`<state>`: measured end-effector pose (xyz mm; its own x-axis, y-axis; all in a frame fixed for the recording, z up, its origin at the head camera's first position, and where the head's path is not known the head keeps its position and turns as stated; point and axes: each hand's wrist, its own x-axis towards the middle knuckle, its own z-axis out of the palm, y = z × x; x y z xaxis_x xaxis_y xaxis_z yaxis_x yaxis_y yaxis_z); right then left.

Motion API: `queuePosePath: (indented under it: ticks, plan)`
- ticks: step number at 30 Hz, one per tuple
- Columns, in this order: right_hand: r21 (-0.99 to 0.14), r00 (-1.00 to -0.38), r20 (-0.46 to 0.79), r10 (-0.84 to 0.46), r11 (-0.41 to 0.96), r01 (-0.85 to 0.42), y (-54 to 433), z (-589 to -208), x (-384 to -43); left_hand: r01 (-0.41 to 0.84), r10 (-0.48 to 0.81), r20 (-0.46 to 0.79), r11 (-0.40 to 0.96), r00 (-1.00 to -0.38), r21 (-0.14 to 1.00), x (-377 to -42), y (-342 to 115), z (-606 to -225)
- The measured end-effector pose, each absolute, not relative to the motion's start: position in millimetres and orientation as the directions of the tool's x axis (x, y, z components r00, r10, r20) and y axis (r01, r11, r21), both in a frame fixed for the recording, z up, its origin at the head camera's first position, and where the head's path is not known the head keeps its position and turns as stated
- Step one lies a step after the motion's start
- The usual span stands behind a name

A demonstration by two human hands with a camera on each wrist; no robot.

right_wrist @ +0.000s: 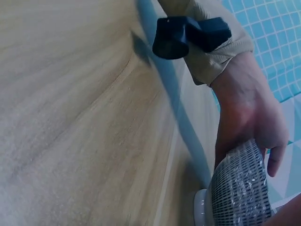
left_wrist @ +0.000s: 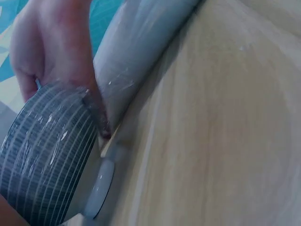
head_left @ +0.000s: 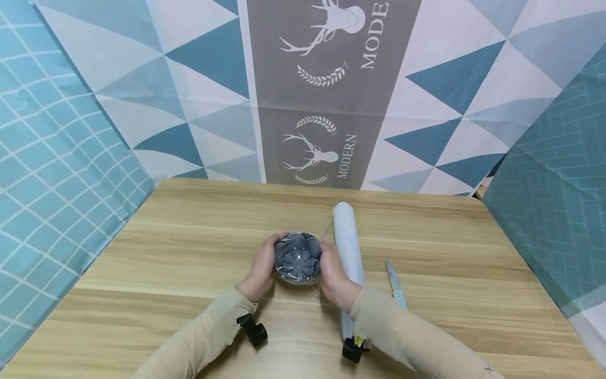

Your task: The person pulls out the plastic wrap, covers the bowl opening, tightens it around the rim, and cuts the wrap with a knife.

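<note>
A dark blue-grey patterned bowl [head_left: 298,258] stands at mid-table with clear cling film stretched over it, glossy and wrinkled. Its side [left_wrist: 44,155] shows a striped pattern under film, above a white foot [left_wrist: 100,188]. My left hand [head_left: 259,269] grips the bowl's left side, and my right hand [head_left: 337,275] holds the opposite side. In the right wrist view the left hand [right_wrist: 251,110] curves round the bowl wall [right_wrist: 240,188]. The fingers under the bowl are partly hidden. Whether the foot touches the table, I cannot tell.
A long roll of cling film [head_left: 347,237] lies just right of the bowl, partly under my right forearm. Farther right is a knife [head_left: 393,276] with a pale blue handle, its end hidden by the sleeve. Patterned cloth [head_left: 213,105] hangs behind the wooden table [head_left: 199,252].
</note>
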<state>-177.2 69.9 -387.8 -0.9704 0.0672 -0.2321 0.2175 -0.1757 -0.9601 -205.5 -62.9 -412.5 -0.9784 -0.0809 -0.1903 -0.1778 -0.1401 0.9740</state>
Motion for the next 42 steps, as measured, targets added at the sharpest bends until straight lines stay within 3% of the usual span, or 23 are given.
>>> queuePosePath:
  ticks: [11,18,27,42]
  plan:
    - [-0.931,-0.952,-0.306,0.019,-0.216,0.295,68,-388,-168,-0.172,0.021,-0.171,-0.121,-0.985,0.978,-221,-70,-414]
    - [-0.894,-0.957,-0.290,-0.021,-0.352,0.279,65,-407,-180,-0.177,0.024,-0.176,-0.127,-0.984,0.976,-216,-63,-420]
    - [-0.810,-0.926,-0.371,0.075,-0.514,0.283,62,-417,-189,-0.180,-0.024,-0.187,-0.181,-0.982,0.967,-214,-57,-423]
    - [-0.850,-0.932,-0.356,0.072,-0.439,0.291,59,-394,-177,-0.171,-0.033,-0.183,-0.220,-0.983,0.960,-206,-57,-420]
